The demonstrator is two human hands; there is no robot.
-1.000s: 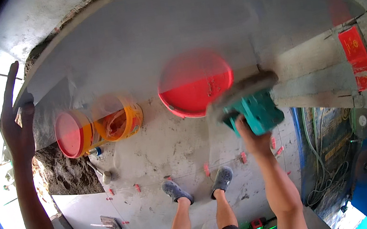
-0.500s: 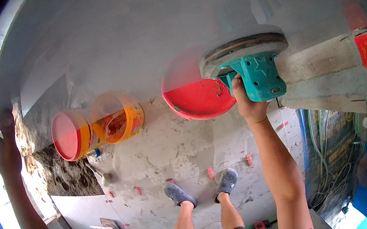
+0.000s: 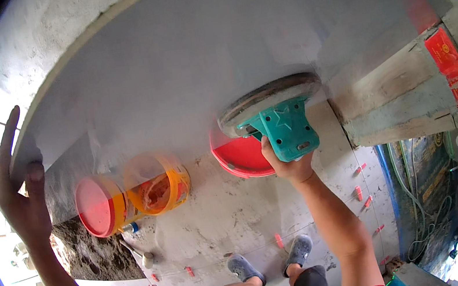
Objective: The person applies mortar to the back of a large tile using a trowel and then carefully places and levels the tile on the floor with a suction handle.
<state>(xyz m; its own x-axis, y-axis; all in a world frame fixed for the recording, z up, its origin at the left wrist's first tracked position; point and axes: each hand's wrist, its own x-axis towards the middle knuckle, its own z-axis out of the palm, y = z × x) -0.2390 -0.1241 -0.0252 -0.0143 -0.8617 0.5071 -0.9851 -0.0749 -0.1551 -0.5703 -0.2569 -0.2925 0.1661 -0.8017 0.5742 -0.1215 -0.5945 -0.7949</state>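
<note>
A large glossy grey tile (image 3: 159, 65) spans the upper view, its face mirroring things below. My left hand (image 3: 26, 209) grips its left edge, thumb on the face and the fingers, stretched upward, round the edge. Wrapped round the handle of a green tile vibrator (image 3: 289, 131) is my right hand (image 3: 289, 165); most of those fingers are hidden behind the tool. The vibrator's wide round suction pad (image 3: 270, 105) rests against the tile face, right of the middle.
Below the tile stand a yellow bucket with a pink-red lid (image 3: 94, 207), an open yellow bucket (image 3: 180, 188) and a red basin (image 3: 243, 161). A mallet (image 3: 146, 259) lies beside rough mortar (image 3: 92, 250). Red spacers (image 3: 279, 241) line the floor joints. Hoses (image 3: 411, 187) run at right.
The tile's top edge has come into view, with wall beyond it. The vibrator and my right hand appear lower and further left. My left hand still holds the tile edge.
</note>
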